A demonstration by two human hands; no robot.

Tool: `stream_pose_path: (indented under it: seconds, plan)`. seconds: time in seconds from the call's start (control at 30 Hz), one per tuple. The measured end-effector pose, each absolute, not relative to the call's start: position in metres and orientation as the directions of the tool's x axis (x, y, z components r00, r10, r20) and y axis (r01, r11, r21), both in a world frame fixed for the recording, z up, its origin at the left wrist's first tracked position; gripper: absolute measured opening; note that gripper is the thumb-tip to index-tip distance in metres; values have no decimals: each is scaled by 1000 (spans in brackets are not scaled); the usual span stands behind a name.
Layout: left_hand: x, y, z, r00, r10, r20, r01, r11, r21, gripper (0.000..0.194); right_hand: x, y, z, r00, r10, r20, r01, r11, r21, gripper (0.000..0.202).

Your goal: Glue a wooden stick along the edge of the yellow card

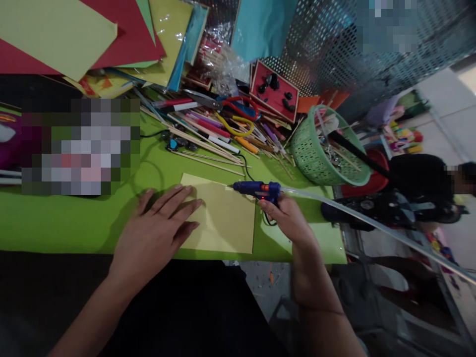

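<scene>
My left hand (158, 229) lies flat, fingers spread, on the left part of a pale yellow paper sheet (226, 215) that rests on a bright green sheet (74, 218). My right hand (288, 218) grips a blue hot glue gun (256, 188). Its nozzle points left and sits at the yellow sheet's top right corner. A long clear glue stick (372, 223) sticks out of the gun's back toward the right.
Behind the sheet lie several pens, wooden sticks and scissors (230, 111). A green mesh basket (316, 153) stands at the right, stacked coloured papers (74, 34) at the back left. A red box (273, 94) holds black pieces. Another person (427, 178) sits at far right.
</scene>
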State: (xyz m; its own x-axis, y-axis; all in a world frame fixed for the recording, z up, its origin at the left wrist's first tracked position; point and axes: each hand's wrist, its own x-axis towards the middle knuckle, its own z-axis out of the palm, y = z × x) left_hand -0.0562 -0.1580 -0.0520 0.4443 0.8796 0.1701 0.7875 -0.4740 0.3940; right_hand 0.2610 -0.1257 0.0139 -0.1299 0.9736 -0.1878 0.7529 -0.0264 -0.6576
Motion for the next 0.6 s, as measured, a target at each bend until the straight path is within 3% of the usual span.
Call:
stream_pose_path:
  seconds: [0.6]
  plan:
    - [-56, -157, -51, 438, 882, 174, 782, -469, 411, 42, 261, -128, 12, -108, 960, -259, 632, -135, -763, 44]
